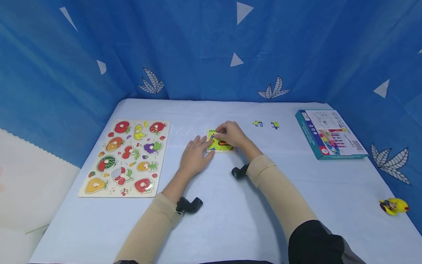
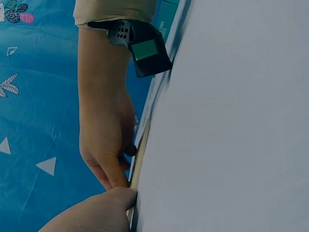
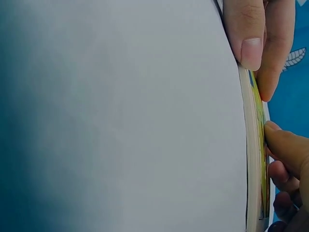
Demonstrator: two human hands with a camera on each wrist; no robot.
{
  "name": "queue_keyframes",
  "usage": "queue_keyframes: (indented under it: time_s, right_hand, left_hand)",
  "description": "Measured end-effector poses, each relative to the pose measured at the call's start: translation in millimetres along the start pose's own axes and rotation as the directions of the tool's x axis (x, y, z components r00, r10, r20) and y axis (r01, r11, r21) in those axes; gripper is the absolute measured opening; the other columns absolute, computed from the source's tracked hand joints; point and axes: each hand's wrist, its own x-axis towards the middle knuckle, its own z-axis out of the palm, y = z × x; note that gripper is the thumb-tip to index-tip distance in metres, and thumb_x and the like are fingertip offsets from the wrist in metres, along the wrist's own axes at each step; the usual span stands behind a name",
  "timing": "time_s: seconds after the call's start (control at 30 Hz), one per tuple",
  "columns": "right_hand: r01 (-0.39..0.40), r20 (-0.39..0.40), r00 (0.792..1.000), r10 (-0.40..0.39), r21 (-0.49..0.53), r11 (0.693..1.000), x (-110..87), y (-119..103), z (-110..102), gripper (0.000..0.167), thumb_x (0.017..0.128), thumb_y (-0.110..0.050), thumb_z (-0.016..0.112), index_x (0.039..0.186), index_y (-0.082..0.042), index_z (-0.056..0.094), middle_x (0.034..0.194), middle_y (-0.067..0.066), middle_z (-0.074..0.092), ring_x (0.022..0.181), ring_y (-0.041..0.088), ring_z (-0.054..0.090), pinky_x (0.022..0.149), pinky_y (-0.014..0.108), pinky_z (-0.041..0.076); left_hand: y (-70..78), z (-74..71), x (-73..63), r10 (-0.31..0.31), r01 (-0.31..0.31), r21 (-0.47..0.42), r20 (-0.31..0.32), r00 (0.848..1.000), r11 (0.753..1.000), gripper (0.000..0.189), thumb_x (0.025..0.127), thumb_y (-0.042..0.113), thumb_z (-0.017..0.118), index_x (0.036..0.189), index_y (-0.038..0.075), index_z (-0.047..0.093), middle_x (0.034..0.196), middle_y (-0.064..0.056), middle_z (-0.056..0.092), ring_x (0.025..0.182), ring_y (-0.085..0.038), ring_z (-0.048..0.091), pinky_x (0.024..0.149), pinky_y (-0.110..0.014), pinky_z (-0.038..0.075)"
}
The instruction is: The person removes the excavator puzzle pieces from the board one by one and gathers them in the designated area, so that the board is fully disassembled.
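A small wooden jigsaw puzzle (image 1: 221,146) with a yellow-green picture lies flat at the table's middle; the right wrist view shows the puzzle (image 3: 252,145) edge-on. My left hand (image 1: 195,156) rests at its left side, fingers mostly straight, thumb at the near edge. Over its upper part, my right hand (image 1: 232,134) has thumb and fingers bent together, pinching a puzzle piece at the board's surface; the fingers mostly cover that piece. Two loose puzzle pieces, one blue-and-yellow (image 1: 258,124) and one yellow-green (image 1: 275,125), lie to the right, beyond the right hand.
On the left lies a large fruit peg board (image 1: 135,146). A teal-sided box (image 1: 333,134) stands at the back right, and a yellow rubber duck (image 1: 395,206) sits near the right edge. Blue cloth (image 1: 197,47) hangs behind the white table (image 1: 211,220).
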Motion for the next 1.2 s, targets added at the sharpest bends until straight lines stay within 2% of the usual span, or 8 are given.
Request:
queue_keyframes:
  time_s: [0.23,0.47,0.73,0.87,1.03,1.2]
  right_hand:
    - [-0.064,0.048,0.997,0.058,0.143,0.988,-1.6,-4.5,-0.4,0.024,0.094,-0.025,0.070,0.115,-0.014,0.069,0.109,0.003,0.065,0.103,0.018,0.059,0.098,0.036,0.050]
    - [-0.085,0.027,0.996,0.082,0.110,0.990,-2.8,-5.6,-0.8,0.025,0.092,-0.027,0.071,0.113,-0.013,0.069,0.108,0.004,0.065,0.101,0.018,0.058,0.095,0.034,0.051]
    - [-0.142,0.059,0.989,0.132,0.206,0.968,-0.6,-7.1,-0.9,0.024,0.094,-0.023,0.069,0.115,-0.014,0.071,0.108,0.003,0.064,0.101,0.017,0.058,0.092,0.032,0.051]
    - [-0.159,0.080,0.986,0.145,0.202,0.966,-0.8,-11.6,-0.2,0.023,0.094,-0.024,0.068,0.115,-0.015,0.071,0.107,0.004,0.064,0.098,0.017,0.057,0.087,0.029,0.050]
    - [-0.099,0.047,0.995,0.093,0.138,0.986,-0.3,-11.9,0.9,0.028,0.094,-0.026,0.068,0.121,-0.015,0.068,0.107,0.003,0.064,0.099,0.019,0.057,0.090,0.033,0.051]
    - [0.029,0.054,0.998,-0.029,-0.004,1.000,3.3,-7.4,-2.5,0.030,0.096,-0.028,0.066,0.124,-0.020,0.067,0.108,0.005,0.062,0.098,0.022,0.055,0.088,0.038,0.050]
  left_hand:
    - [0.6,-0.9,0.1,-0.003,0.003,-0.011,-0.003,1.000,1.000,0.049,0.097,0.044,0.058,0.142,0.025,0.055,0.157,-0.003,0.042,0.152,-0.028,0.027,0.125,-0.048,0.020]
    - [0.2,0.6,0.7,-0.001,0.001,-0.012,0.001,1.000,1.000,0.049,0.097,0.044,0.058,0.143,0.025,0.055,0.157,-0.002,0.042,0.152,-0.027,0.027,0.126,-0.048,0.019]
    - [1.0,-1.0,1.2,-0.010,0.010,-0.011,0.002,1.000,1.000,0.049,0.097,0.044,0.058,0.142,0.025,0.056,0.157,-0.002,0.042,0.152,-0.028,0.027,0.126,-0.048,0.019]
    - [0.6,-1.1,1.8,-0.014,0.014,-0.015,0.003,1.000,1.000,0.048,0.097,0.044,0.058,0.142,0.025,0.056,0.157,-0.001,0.043,0.152,-0.027,0.027,0.126,-0.048,0.019]
    - [-0.2,0.4,1.9,-0.014,0.014,-0.017,0.003,1.000,1.000,0.048,0.097,0.044,0.058,0.142,0.026,0.056,0.157,-0.001,0.042,0.152,-0.026,0.026,0.126,-0.048,0.019]
    - [-1.1,0.6,2.2,-0.011,0.011,-0.013,0.003,1.000,1.000,0.048,0.097,0.044,0.058,0.142,0.027,0.056,0.157,-0.001,0.043,0.152,-0.026,0.026,0.126,-0.048,0.019]
